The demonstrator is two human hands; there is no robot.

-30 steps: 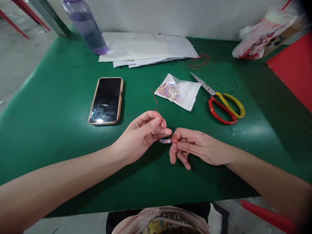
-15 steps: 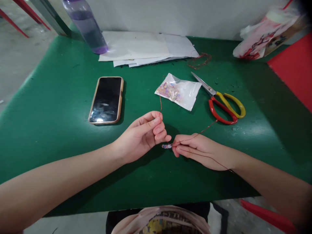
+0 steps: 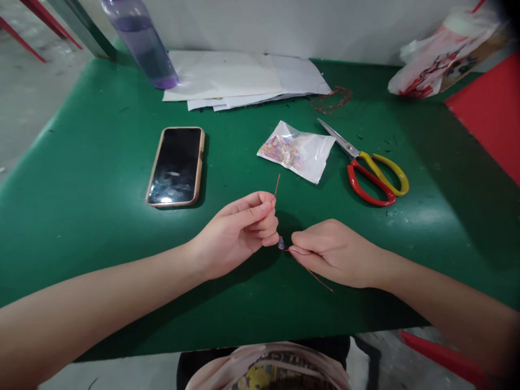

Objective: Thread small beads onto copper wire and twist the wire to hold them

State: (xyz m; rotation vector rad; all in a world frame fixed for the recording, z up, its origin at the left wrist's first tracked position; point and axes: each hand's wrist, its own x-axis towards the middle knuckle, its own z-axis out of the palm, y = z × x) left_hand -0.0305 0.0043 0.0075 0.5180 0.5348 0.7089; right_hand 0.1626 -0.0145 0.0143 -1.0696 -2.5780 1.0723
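Note:
Between my hands is a small cluster of bluish beads (image 3: pixel 281 243) on thin reddish-brown cord. My left hand (image 3: pixel 247 230) is closed, thumb and forefinger pinching the cord (image 3: pixel 277 185), whose short end sticks up above the fingertips. Its lower fingers are curled close beside the beads. To the right of the beads, my right hand (image 3: pixel 331 252) is closed with the cord at its fingertips. A loose cord end hangs from there down to the right, below the hand. Parts of the cord are hidden inside both hands.
Beyond my hands lie a clear packet of colourful beads (image 3: pixel 288 151) and scissors (image 3: pixel 365 168) with red and yellow handles. A phone (image 3: pixel 176 167) is at left. Farther back are papers (image 3: pixel 244 76), a purple bottle (image 3: pixel 142 43), coiled cord (image 3: pixel 333 100) and a bagged cup (image 3: pixel 439 59).
My right hand has turned over and its fingers have curled in. The loose cord end has swung from across the hand to below it. My left hand has shifted slightly down and right.

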